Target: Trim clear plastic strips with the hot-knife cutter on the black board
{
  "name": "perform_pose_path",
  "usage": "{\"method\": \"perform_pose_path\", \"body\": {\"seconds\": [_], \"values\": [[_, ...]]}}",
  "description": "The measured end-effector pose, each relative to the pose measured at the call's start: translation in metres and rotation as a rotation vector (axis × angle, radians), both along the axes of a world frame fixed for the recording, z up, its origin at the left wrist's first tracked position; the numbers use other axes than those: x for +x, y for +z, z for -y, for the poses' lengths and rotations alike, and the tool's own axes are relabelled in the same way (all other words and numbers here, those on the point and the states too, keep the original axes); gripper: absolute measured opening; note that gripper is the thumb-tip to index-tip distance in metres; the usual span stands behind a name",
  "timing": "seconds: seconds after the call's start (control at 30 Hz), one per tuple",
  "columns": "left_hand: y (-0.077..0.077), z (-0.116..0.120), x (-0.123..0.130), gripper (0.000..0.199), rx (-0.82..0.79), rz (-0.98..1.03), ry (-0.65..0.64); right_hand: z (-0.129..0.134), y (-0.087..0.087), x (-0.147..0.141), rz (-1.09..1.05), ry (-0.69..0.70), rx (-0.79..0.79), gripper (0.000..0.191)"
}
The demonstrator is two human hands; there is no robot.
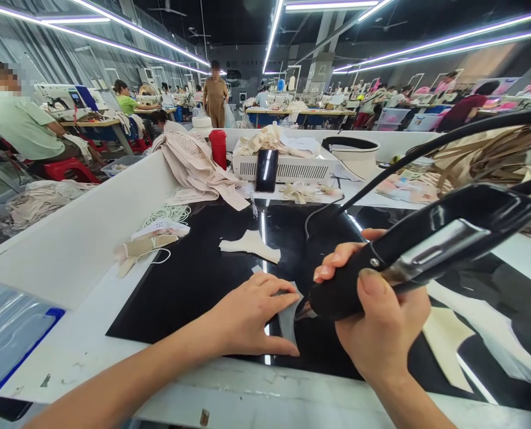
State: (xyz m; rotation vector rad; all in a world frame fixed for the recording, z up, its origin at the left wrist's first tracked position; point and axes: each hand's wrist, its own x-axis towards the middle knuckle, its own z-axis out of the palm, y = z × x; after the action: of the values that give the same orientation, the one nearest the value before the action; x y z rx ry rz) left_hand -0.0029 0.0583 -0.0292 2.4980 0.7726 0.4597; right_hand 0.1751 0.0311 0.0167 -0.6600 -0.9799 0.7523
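Note:
My left hand (pixel 259 313) rests with its fingers spread on a small grey translucent piece (pixel 287 322), which lies on the glossy black board (pixel 194 286). In my right hand (pixel 381 316) is a black handheld tool (pixel 408 250) with a metal plate on its side and a cable. The tool's tip points left, close to the grey piece; whether it touches is hard to tell. Beyond my left hand a cream cut piece (pixel 250 245) lies flat. To the right of my right hand lie another cream piece (pixel 448 342) and a long white piece (pixel 493 328).
At the board's back left are green cords (pixel 167 215) and beige scraps (pixel 144 247). Behind it stand a phone (pixel 266 170), a white vented box (pixel 301 167), a red cup (pixel 218 149) and piled fabric (pixel 194 161). A black cable arcs across the right. People sit further off; one stands.

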Motion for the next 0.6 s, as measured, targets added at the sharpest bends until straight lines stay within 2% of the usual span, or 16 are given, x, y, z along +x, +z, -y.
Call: {"method": "perform_pose_path", "body": {"seconds": [0.33,0.47,0.6], "values": [[0.000,0.001,0.001,0.072,0.003,-0.017,0.006,0.000,-0.004,0.001,0.041,0.014,-0.014,0.037],[0.001,0.001,0.001,0.075,-0.008,-0.018,0.004,0.007,0.000,0.002,-0.022,0.048,-0.013,0.037],[0.001,0.001,0.001,0.076,-0.012,-0.032,0.005,0.017,-0.001,0.003,0.003,0.074,-0.018,0.039]]}}
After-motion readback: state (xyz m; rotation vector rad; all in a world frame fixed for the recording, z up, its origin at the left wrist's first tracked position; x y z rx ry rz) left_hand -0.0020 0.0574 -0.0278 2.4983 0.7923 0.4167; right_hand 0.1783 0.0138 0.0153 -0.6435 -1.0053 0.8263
